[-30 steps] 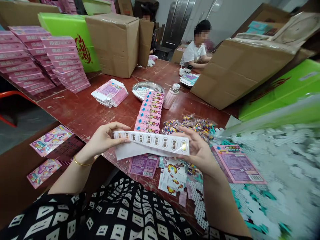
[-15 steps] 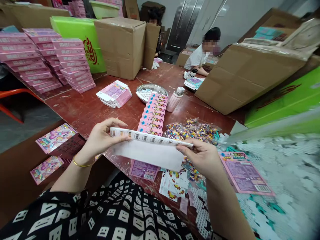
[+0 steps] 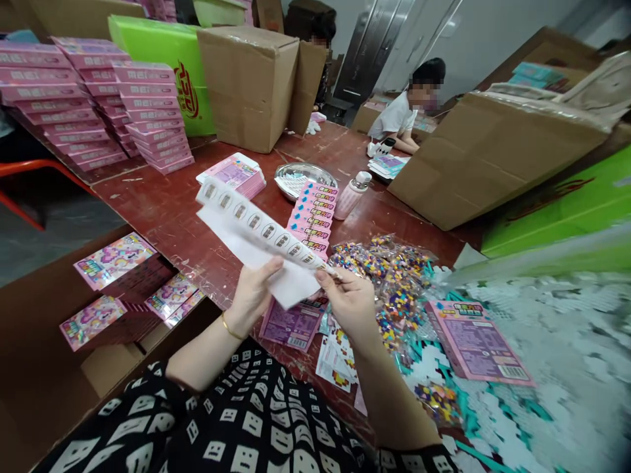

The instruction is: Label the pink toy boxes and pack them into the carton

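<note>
A white sticker sheet (image 3: 269,230), folded or curled lengthwise with a row of round printed labels, slants over the table in front of me. My right hand (image 3: 351,302) pinches its lower right end between thumb and fingers. Closed on the near edge, thumb on top, is my left hand (image 3: 254,295); its other fingers are partly hidden. Under and behind the sheet, a row of overlapping pink boxes (image 3: 315,203) runs away from me. Below the hands lie a purple-pink box (image 3: 290,328) and printed pattern cards (image 3: 335,361).
Bags of coloured beads (image 3: 394,276) and another pink box (image 3: 480,341) lie to the right, near white and teal pieces. A metal tray (image 3: 320,172) and a pink bottle (image 3: 352,196) stand beyond. Stacked boxes (image 3: 152,112) rise at left; an open carton (image 3: 29,315) is below. Two people sit farther back.
The sheet has swung from level to slanting, its left end now up and away. My left hand has slid right along it toward my right hand, which moved left.
</note>
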Motion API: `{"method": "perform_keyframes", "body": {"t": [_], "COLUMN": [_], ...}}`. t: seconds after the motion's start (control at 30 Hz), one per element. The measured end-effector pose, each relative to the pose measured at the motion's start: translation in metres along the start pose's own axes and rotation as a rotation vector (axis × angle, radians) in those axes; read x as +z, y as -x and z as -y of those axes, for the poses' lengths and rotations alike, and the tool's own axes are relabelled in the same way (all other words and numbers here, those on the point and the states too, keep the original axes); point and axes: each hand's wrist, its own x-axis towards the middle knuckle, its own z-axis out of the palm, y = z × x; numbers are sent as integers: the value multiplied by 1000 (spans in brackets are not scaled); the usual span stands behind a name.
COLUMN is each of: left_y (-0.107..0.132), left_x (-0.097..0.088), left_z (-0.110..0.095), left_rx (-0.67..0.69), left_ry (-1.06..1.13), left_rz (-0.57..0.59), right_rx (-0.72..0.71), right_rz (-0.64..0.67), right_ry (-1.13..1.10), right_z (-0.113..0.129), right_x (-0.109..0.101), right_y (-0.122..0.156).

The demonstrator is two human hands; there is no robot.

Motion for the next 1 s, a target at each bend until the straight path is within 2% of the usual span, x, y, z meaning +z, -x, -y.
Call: {"method": "perform_keyframes", "body": {"t": [0.1, 0.23, 0.33, 0.4, 0.47, 0.57, 0.77, 0.87, 1.0], "left_y": [-11, -21, -26, -30, -34, -38, -42, -44, -46], "left_x": [17, 22, 25, 29, 32, 32, 28, 29, 31], "left_z": [-5, -2, 2, 4, 4, 4, 10, 13, 15], "left_rx": [75, 30, 8, 6, 26, 88, 156, 164, 189], "left_ry": [23, 58, 51, 23, 18, 33, 1, -23, -51], "left_rz": [-78, -50, -51, -100, -164, -226, -249, -247, -235], "right_rx": [46, 55, 86, 123, 146, 162, 238, 221, 98], "right_rz": [55, -21, 42, 96, 92, 42, 86, 64, 79], "right_ry": [-3, -103, -155, -186, -218, -265, -346, -289, -132], "right_z": [2, 0, -5, -8, -11, -13, -17, -21, -22], "right_x": [-3, -7, -4, -2, -1, -3, -6, -6, -9], "right_y": [-4, -20, -32, -38, -42, -46, -53, -56, -58]}}
